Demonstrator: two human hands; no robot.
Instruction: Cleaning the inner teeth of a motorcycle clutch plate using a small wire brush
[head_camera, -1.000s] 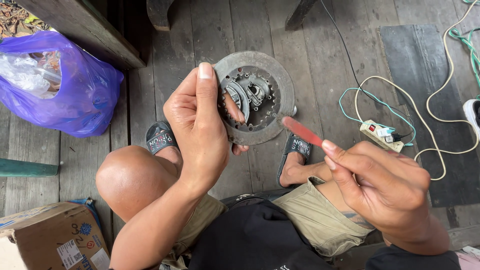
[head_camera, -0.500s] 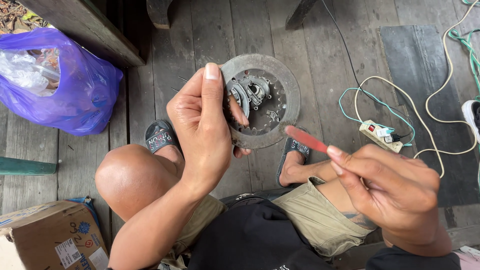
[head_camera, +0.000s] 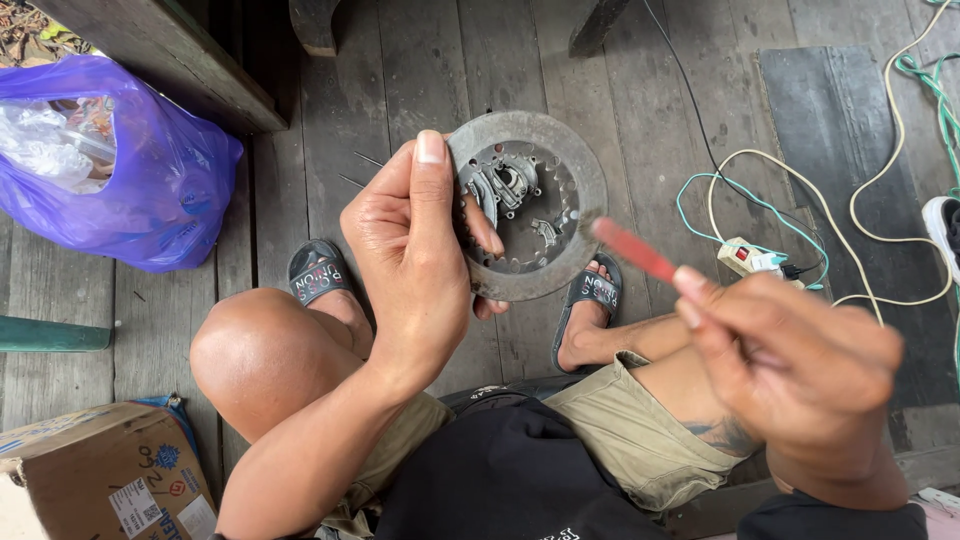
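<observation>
Gripping a round metal disc (head_camera: 540, 215) in the left hand (head_camera: 415, 260), thumb along the near rim, fingers curled through its toothed centre opening. Pinching a red-handled tool (head_camera: 632, 250) in the closed right hand (head_camera: 800, 370), tip blurred just beside the disc's right edge. Below both hands: bare knee (head_camera: 255, 360), black sandals (head_camera: 318, 272).

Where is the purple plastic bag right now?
In the head view, the purple plastic bag lies on the wooden floor at upper left, beyond the cardboard box.

one disc (head_camera: 560, 250); two sandals (head_camera: 318, 272); one bag (head_camera: 130, 170)
</observation>
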